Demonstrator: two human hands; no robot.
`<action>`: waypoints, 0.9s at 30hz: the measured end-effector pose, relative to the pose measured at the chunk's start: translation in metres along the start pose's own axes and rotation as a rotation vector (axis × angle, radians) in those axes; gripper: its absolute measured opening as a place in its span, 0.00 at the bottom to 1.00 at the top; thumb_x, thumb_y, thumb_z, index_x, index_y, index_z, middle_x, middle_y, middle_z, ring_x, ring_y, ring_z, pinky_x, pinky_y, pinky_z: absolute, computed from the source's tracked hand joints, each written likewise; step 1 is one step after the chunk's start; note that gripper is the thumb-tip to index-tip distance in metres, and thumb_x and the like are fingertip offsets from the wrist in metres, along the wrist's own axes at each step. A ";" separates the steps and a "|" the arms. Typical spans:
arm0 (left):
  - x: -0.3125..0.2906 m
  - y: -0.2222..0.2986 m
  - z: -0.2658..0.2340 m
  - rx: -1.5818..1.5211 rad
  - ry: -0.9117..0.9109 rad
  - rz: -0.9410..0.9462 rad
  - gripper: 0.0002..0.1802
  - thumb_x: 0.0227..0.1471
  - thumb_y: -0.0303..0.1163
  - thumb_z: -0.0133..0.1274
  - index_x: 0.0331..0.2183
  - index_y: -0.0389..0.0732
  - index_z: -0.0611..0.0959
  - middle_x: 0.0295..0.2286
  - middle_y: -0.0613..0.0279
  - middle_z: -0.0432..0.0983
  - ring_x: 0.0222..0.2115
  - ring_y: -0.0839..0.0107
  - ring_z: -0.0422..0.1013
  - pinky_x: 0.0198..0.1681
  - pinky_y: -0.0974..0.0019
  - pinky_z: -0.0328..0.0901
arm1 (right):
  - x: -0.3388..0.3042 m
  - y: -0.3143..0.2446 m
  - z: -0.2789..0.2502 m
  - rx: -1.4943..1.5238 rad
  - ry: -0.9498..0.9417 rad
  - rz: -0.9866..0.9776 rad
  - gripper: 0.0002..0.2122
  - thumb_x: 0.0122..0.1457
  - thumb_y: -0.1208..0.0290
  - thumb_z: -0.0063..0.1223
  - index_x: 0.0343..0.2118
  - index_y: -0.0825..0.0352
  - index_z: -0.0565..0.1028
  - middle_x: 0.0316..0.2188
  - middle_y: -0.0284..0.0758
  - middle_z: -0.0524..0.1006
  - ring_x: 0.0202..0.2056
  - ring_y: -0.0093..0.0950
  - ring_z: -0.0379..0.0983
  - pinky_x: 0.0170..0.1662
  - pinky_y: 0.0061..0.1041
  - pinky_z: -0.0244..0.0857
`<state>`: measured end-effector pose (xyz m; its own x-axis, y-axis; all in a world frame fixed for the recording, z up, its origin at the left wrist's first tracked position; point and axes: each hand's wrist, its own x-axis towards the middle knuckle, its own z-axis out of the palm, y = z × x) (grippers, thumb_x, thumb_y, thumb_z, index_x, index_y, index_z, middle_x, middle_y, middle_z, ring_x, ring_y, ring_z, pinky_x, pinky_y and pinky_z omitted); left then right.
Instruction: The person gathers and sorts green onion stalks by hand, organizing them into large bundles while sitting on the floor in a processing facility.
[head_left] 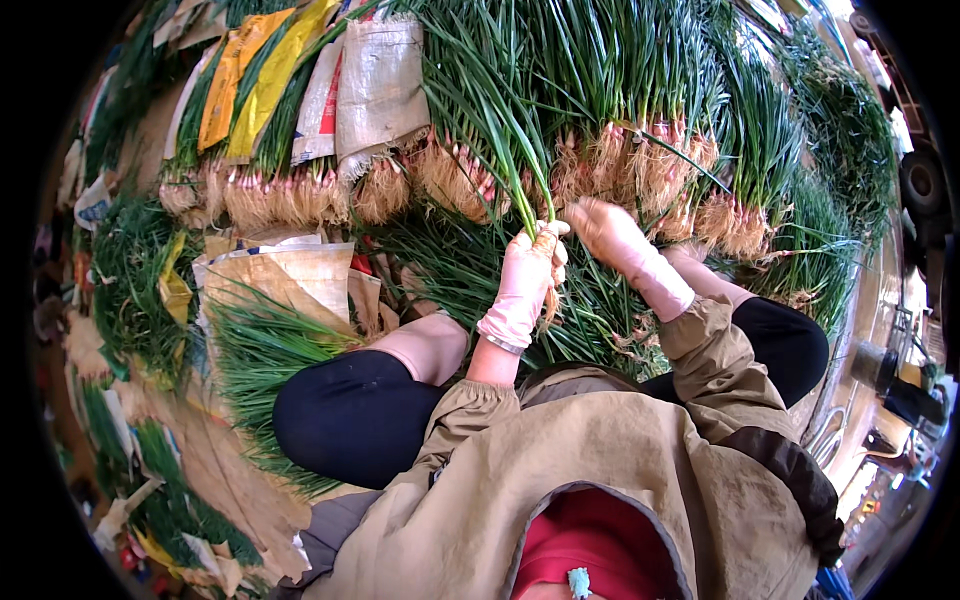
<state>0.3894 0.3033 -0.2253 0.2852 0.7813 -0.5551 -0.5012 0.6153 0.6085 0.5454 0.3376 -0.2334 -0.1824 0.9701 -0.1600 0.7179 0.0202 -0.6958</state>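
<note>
My left hand (530, 268), in a thin pale pink glove, is closed around a few green garlic plants (522, 190). Their long leaves point up and away from me, and tan roots (551, 305) hang below the fist. Just to the right is my right hand (607, 232), gloved the same way and apart from the plants. Motion smears its fingers, so their grip cannot be made out. Loose green garlic (450, 265) lies in a heap between my legs, under both hands. Beyond them stand rows of bundles (455, 180) with pinkish bases and tan roots facing me.
Woven sacking (382, 90) and yellow plastic strips (270, 85) cover bundles at the far left. Another leafy pile (270, 345) lies beside my left knee, near a folded sack (285, 280). More greens (840, 120) lie far right, with a wheel (921, 182) beyond.
</note>
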 end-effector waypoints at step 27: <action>0.006 -0.005 0.007 0.091 0.128 -0.098 0.11 0.54 0.35 0.48 0.38 0.40 0.77 0.18 0.63 0.72 0.12 0.79 0.67 0.09 0.77 0.54 | -0.003 -0.009 0.005 0.700 -0.138 0.184 0.15 0.55 0.62 0.50 0.37 0.69 0.74 0.28 0.38 0.77 0.31 0.31 0.72 0.38 0.26 0.65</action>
<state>0.3992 0.3058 -0.2280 0.2194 0.7010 -0.6786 -0.3981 0.6993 0.5937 0.5362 0.3337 -0.2297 -0.2166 0.9028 -0.3715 0.1563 -0.3435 -0.9260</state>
